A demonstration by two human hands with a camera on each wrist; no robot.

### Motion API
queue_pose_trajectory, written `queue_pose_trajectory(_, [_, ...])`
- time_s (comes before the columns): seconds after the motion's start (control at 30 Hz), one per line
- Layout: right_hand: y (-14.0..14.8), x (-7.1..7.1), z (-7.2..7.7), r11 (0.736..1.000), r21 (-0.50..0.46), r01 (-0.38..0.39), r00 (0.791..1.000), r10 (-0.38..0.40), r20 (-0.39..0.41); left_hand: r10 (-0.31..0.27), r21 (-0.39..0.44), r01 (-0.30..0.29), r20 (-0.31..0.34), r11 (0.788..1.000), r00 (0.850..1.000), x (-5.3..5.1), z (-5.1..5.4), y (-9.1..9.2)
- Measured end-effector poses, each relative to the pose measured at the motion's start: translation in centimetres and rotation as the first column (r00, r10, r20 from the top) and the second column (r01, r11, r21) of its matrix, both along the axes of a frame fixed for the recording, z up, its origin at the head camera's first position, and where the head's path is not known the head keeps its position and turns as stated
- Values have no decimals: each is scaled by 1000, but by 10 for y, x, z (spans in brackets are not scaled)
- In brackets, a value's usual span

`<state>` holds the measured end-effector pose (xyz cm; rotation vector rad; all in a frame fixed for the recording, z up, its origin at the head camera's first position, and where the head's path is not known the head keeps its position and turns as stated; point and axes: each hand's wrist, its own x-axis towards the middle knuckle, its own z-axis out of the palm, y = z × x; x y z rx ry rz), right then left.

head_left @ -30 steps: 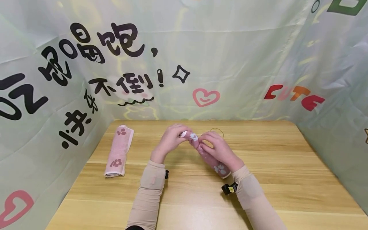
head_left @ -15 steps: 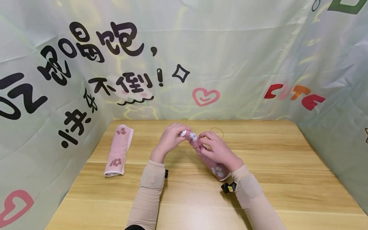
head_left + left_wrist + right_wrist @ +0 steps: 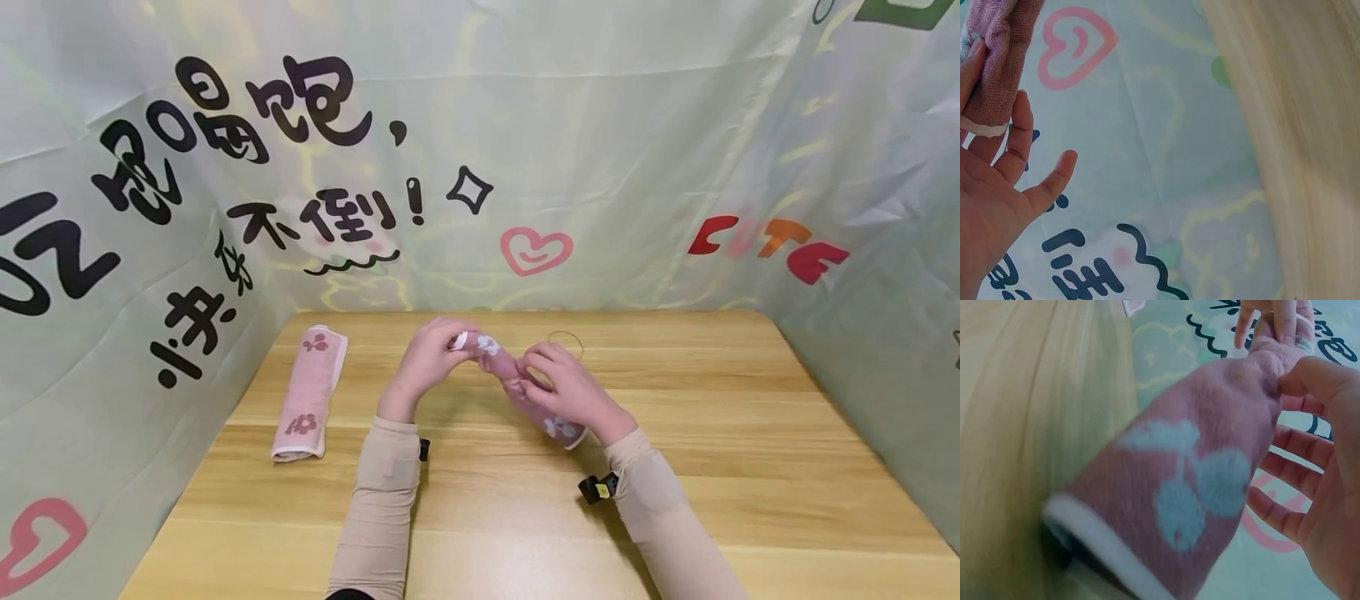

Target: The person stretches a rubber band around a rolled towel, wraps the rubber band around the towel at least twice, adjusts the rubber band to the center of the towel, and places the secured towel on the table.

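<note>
Leftward, and slightly up the frame, the left hand (image 3: 426,360) has shifted since half a second ago, drawing the white-edged end it holds along with it; the lower end has also risen a little, while the right hand (image 3: 570,387) is almost where it was.

Largest is the wooden table (image 3: 712,417), filling the lower half of the head view. Near its centre, between the hands, is a rolled pink towel (image 3: 501,364). Its long axis slants from upper left to lower right, bending at a gathered waist; the lower end flares toward the lower right, though whether it touches the wood I cannot tell. A second pink towel (image 3: 311,387) lies at the left of the frame, nearly upright in the picture.

The left hand pinches the upper-left end, little finger spread away. The right hand pinches the waist between thumb and forefinger, other fingers loose alongside. Smallest, a thin yellow loop (image 3: 564,332) lies just beyond the right hand.

Gathering the middle seems the step in hand; the next move likely calls for keeping that waist tight.
</note>
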<state>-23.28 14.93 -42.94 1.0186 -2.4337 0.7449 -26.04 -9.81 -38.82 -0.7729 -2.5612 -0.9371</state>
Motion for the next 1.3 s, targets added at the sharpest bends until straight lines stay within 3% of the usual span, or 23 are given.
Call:
queue_pose_trajectory(0.23, [-1,-1,3,999,-47,-5,998,2,-69,-15,41,13,64,999,998,-1,1,1])
queue_pose_trajectory(0.5, [-6,2,2,998,-70,3,991,-12,-136,13,58,-19,104,998,994,-2,-1,3])
queue_pose_trajectory(0.9, [-9,3,-3,996,-83,17,989,-29,-146,12,131,-33,155,991,988,3,3,8])
queue_pose_trajectory(1.1, [-11,2,-4,998,-50,36,984,-44,-172,31,131,-51,150,990,988,4,4,10])
queue_pose_trajectory(1.3, [-15,2,-4,999,-43,24,979,-33,-202,64,96,-73,95,993,993,5,4,12])
